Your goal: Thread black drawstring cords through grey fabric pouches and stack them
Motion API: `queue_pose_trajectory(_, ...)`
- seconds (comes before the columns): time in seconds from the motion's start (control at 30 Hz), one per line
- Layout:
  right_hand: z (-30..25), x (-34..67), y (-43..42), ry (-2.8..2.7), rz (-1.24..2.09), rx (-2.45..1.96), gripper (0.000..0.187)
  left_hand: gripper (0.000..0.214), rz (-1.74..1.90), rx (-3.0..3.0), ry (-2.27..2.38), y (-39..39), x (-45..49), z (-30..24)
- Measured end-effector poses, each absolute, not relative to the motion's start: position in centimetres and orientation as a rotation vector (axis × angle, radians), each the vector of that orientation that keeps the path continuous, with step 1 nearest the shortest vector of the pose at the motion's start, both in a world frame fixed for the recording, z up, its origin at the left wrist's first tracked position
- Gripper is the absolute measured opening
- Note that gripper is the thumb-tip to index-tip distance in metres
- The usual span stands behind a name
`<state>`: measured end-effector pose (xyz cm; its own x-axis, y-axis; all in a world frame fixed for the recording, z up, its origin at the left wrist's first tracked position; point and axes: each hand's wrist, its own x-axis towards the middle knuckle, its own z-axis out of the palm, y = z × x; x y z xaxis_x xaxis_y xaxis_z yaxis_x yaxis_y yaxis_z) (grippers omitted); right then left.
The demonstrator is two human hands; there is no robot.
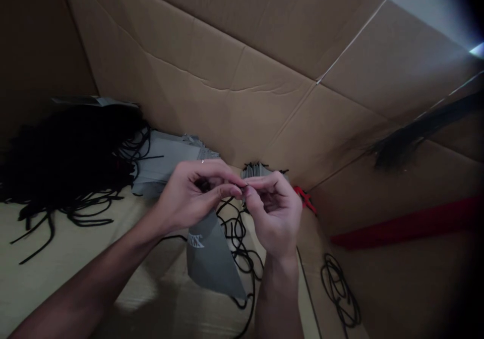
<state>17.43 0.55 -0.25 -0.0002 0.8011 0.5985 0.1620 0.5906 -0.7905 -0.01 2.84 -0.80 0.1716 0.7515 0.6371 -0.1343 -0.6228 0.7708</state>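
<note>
We see a bare left hand (189,192) and a bare right hand (280,213), with slender fingers and rounded thumbs; both wrists are uncovered; we see a slim left forearm (94,283) and a slim right forearm (280,293), each bare to the view's edge.

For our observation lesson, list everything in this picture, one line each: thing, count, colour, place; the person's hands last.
Cord pile: one, black, left
Flat piece: at least one, greyish, pile's far edge
Flat stack: one, grey, beside pile
Bundle: one, grey, behind hands
Lettered piece: one, grey, hanging below left hand
Loose cord: uncountable, black, between forearms
Coil: one, black, lower right
Small object: one, red, beyond right hand
Strip: one, red, right
Strands: one bunch, dark, right
Cardboard: several panels, brown, behind
Work surface: one, pale, below
Hands: two, bare, centre; left, right
</note>
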Motion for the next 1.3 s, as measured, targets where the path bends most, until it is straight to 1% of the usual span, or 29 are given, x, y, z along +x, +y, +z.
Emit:
queue_pose_trajectory(0.13, -0.2, 17.3, 0.5, -1.531, 0.676, -0.842, 0.013, 0.007, 1.62, 1.789, 0.614, 2.9, 0.3, -1.1)
queue_pose_trajectory(0.37, -0.6, 17.1, 0.6, -1.524, 0.851, -0.928, 0.007, 0.014, 1.713, 1.886, 0.771, 3.0, 0.6, -1.5)
queue_pose_trajectory(0.43, -0.6, 17.0, 0.5, -1.538, 0.816, -0.931, 0.01, 0.014, 1.721, 1.904, 0.803, 3.1, 0.6, -1.7)
queue_pose_trajectory(0.53, -0.7, 16.8, 0.3, -1.657, 0.698, -0.938, 0.023, 0.013, 1.725, 1.954, 0.84, 3.3, 0.6, -2.0)
queue_pose_trajectory(0.7, -0.7, 16.4, 0.2, -1.892, 0.331, -1.062, 0.017, 0.016, 1.757, 2.034, 0.894, 3.7, 0.6, -2.1)
queue_pose_trajectory(0.87, -1.0, 16.0, 0.6, -1.984, 0.117, -1.1, 0.023, 0.017, 1.737, 2.037, 0.949, 3.3, 0.6, -1.7)
queue_pose_trajectory(1.0, -0.6, 16.8, 0.6, -1.986, 0.138, -1.066, 0.023, 0.018, 1.715, 2.033, 1.011, 3.4, 0.2, -1.7)
queue_pose_trajectory(1.07, 0.1, 17.7, 0.2, -1.96, 0.208, -1.049, 0.021, 0.019, 1.729, 1.989, 1.067, 3.6, 0.0, -1.8)
queue_pose_trajectory(1.17, 1.0, 18.5, -0.9, -2.039, 0.334, -0.954, 0.022, 0.024, 1.847, 1.902, 1.162, 3.6, -0.2, -2.0)
queue_pose_trajectory(1.3, 0.8, 17.4, -1.7, -2.225, 0.242, -0.909, 0.027, 0.026, 1.983, 1.76, 1.174, 2.5, 0.2, -1.5)
